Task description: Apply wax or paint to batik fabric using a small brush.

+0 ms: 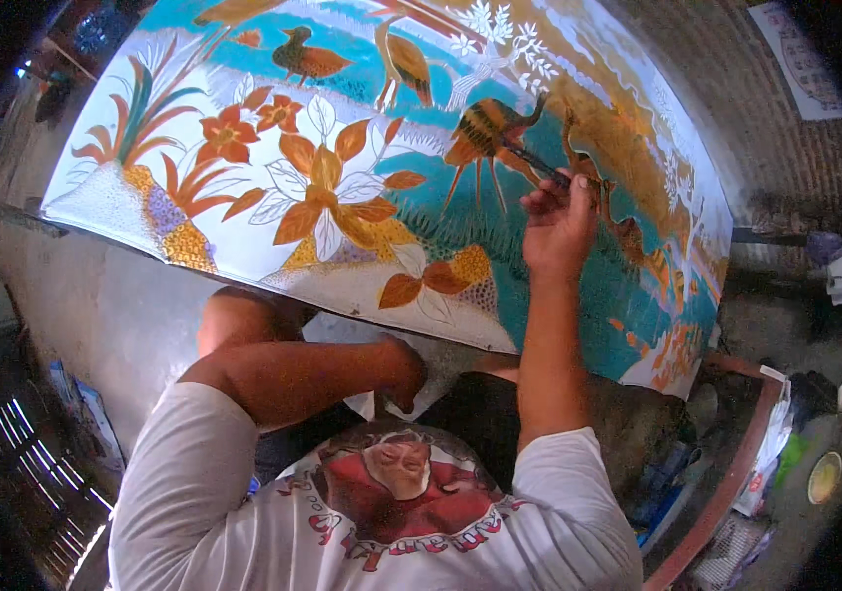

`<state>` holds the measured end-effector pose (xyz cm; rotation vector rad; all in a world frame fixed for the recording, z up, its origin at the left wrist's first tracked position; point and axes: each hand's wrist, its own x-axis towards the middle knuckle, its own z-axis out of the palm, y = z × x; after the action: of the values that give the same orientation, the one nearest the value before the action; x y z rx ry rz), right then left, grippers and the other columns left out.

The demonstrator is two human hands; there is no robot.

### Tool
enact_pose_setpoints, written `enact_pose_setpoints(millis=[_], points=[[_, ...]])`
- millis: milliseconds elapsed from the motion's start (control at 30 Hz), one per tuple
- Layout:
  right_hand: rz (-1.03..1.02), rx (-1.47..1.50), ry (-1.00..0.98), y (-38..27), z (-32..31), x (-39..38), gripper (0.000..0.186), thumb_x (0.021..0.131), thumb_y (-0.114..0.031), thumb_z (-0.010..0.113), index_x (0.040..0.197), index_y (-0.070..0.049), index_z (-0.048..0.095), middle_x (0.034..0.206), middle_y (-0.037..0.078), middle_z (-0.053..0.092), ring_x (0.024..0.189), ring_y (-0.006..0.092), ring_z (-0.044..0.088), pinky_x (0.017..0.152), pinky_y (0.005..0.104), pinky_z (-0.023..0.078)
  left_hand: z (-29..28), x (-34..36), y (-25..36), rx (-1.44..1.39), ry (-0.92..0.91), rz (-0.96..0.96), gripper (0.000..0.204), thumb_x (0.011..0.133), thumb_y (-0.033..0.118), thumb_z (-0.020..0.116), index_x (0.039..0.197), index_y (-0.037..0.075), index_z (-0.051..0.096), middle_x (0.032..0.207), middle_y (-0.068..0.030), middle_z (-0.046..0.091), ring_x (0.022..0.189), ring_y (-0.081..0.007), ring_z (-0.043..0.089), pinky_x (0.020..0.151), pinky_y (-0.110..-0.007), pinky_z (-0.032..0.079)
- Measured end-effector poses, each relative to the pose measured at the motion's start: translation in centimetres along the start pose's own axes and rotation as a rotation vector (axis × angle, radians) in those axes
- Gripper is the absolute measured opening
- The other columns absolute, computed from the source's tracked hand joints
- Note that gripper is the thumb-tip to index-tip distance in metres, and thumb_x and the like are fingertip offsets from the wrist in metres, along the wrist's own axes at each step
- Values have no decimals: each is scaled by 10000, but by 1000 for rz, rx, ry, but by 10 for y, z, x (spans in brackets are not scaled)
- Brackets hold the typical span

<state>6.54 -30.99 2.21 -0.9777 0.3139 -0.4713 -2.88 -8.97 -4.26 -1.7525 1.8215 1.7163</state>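
Observation:
My right hand (561,229) is closed around a slim dark-handled paintbrush (551,175). Its tip meets the body of a long-legged bird with brown and dark stripes (485,133), painted on a large canvas (243,231). Whether the tip presses on the surface or hovers just over it I cannot tell. Around the bird lies teal paint, with a second slender brown bird to its right. My left forearm lies across my lap below the canvas's near edge. The left hand (403,372) hangs in shadow there, its fingers mostly hidden.
Orange-brown flowers (322,197), some leaves only outlined, fill the canvas's left part. A reddish-brown wooden bar (726,473) runs along the right, with bags and clutter behind it. Beyond them sits a round yellowish container (824,478). A corrugated wall (716,98) stands at far right.

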Motion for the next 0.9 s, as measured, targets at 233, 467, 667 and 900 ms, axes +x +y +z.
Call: enact_pose_setpoints(millis=[233, 467, 667, 900], points=[[-168, -394, -70, 50, 35, -2, 258, 1041, -136, 599, 1233, 15, 680, 1007, 136, 745, 833, 199, 728, 779, 353, 624, -17, -2, 11, 27, -51, 28, 456, 911, 444, 610, 1118, 83, 796, 1157, -194, 745, 1129, -362, 693, 921, -521, 543], [-485, -842, -267, 71, 29, -1, 337, 1051, -108, 585, 1364, 9, 631, 1179, 173, 740, 1094, 220, 709, 993, 334, 538, -1, 13, 1, -41, 32, 96, 338, 823, 313, 704, 1063, 99, 806, 1092, -171, 762, 1033, -366, 718, 829, -538, 562], [-616, -1098, -320, 75, 22, -1, 332, 1045, -136, 608, 1360, -45, 659, 1219, 148, 732, 1140, 225, 695, 982, 365, 537, -7, 18, 6, 51, 19, 108, 354, 820, 260, 720, 1128, 101, 791, 1121, -161, 759, 1037, -357, 718, 826, -538, 558], [-628, -1136, -278, 77, 26, -2, 346, 972, -188, 691, 1296, -67, 696, 1157, 178, 717, 1084, 360, 663, 979, 450, 521, -11, 13, 8, 23, 32, 103, 363, 832, 251, 717, 1147, 83, 782, 1174, -175, 741, 1086, -352, 705, 844, -517, 559]])
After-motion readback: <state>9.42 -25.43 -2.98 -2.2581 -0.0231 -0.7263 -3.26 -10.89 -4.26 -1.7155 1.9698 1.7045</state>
